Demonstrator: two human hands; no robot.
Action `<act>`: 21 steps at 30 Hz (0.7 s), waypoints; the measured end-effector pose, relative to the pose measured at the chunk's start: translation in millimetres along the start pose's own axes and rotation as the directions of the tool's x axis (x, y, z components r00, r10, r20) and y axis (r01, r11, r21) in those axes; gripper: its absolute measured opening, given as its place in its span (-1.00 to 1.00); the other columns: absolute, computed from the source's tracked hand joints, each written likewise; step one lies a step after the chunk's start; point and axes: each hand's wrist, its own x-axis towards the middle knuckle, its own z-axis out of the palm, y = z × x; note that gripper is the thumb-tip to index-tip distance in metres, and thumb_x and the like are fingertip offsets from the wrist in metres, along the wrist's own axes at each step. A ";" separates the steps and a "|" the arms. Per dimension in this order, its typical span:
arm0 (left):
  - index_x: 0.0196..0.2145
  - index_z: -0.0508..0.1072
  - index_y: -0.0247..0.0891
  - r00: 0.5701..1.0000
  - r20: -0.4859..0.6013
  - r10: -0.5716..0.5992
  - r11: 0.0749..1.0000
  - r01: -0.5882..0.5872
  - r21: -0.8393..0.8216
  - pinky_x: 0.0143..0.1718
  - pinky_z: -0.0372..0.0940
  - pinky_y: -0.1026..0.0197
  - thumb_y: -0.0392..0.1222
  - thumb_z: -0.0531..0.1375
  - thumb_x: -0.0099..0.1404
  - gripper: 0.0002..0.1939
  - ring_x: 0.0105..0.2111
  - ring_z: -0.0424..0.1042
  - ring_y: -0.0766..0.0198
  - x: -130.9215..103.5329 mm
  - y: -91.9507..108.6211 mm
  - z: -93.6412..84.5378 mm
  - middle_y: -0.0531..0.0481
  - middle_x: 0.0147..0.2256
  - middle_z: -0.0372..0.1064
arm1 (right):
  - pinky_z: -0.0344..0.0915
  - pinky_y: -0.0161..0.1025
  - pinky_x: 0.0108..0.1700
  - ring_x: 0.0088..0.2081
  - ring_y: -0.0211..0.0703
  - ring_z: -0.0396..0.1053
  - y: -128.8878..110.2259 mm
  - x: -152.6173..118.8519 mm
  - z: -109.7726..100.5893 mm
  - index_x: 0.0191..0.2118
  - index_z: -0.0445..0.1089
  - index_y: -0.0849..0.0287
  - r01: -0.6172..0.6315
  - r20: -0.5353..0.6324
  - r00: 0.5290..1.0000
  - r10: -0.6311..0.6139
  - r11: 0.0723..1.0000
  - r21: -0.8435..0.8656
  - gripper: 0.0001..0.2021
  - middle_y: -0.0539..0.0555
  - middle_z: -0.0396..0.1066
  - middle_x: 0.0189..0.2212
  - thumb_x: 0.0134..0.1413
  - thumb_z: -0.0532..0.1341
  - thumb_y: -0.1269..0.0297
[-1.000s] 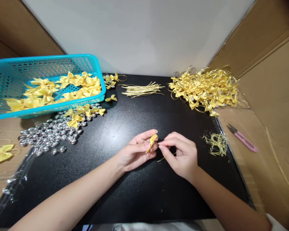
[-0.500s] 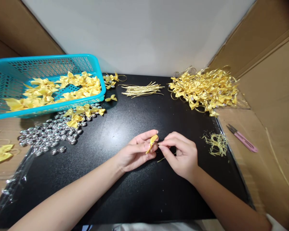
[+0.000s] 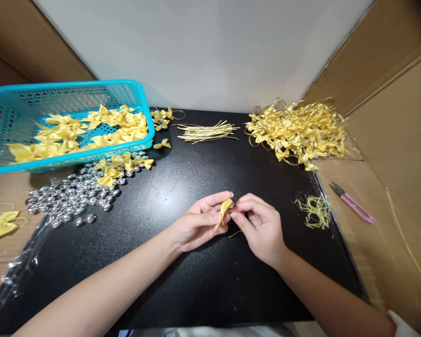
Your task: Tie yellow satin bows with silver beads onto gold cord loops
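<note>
Between thumb and fingers, my left hand [image 3: 199,222] pinches a yellow ribbon bow [image 3: 225,209], seen nearly edge-on above the black tabletop [image 3: 182,281]. My right hand [image 3: 261,224] is closed just to its right, thumb and forefinger pressed together at the back of the bow. A thin gold cord [image 3: 235,233] shows below the right fingertips; most of it is hidden by the hand. The fingertips of both hands almost meet. Whether a bead sits on the bow cannot be seen.
A turquoise basket [image 3: 140,86] of yellow bows stands at left, with silver beads [image 3: 70,196] before it. Cut gold cords [image 3: 208,132] lie at the back. At right are a heap of finished-looking bows [image 3: 298,133], cord scraps [image 3: 315,211] and pink-handled snips [image 3: 352,203].
My right hand has shifted slightly left, closer to the bow. The bow and left fingers have moved a little right and down. Less of the cord shows below the right hand.
</note>
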 end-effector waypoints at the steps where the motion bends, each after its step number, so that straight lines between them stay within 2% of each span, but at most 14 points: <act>1: -0.24 0.60 -0.21 1.000 0.001 0.002 1.000 -0.002 0.004 -0.54 0.21 0.47 -0.43 0.41 0.01 -0.68 -0.48 0.38 0.48 0.1 0.0 0.0 0.05 -0.37 0.46 | 0.34 -0.28 -0.38 -0.41 -0.24 0.37 0.3 -0.1 0.4 -0.41 0.44 0.16 -0.021 0.003 1.000 0.021 0.999 0.025 -0.91 0.03 0.39 -0.47 0.12 0.24 0.41; 9: -0.28 0.62 -0.19 1.000 0.003 0.021 0.997 -0.021 0.080 -0.58 0.13 0.44 -0.39 0.42 0.01 -0.72 -0.58 0.26 0.51 1.4 -0.4 -0.6 0.06 -0.44 0.41 | 0.34 -0.27 -0.35 -0.39 -0.23 0.36 7.3 -1.2 3.1 -0.40 0.45 0.16 -0.152 0.047 0.988 0.147 0.975 0.164 -0.91 0.03 0.37 -0.46 0.10 0.27 0.31; 17: -0.30 0.63 -0.18 0.999 -0.025 0.022 0.994 -0.019 0.108 -0.59 0.15 0.44 -0.35 0.45 -0.02 -0.72 -0.63 0.27 0.51 3.9 -3.3 0.0 0.07 -0.49 0.44 | 0.33 -0.30 -0.36 -0.41 -0.25 0.34 7.0 -1.5 7.6 -0.45 0.42 0.16 -0.189 0.051 0.982 0.182 0.952 0.241 -0.84 0.01 0.34 -0.47 0.09 0.29 0.23; 21: -0.29 0.63 -0.17 1.000 -0.012 0.021 0.995 -0.020 0.093 -0.58 0.15 0.45 -0.36 0.44 -0.02 -0.72 -0.61 0.28 0.52 4.7 -3.1 0.0 0.07 -0.47 0.45 | 0.32 -0.31 -0.34 -0.40 -0.27 0.34 7.1 -1.2 7.1 -0.44 0.44 0.16 -0.186 0.054 0.983 0.178 0.946 0.265 -0.87 0.00 0.35 -0.46 0.09 0.29 0.27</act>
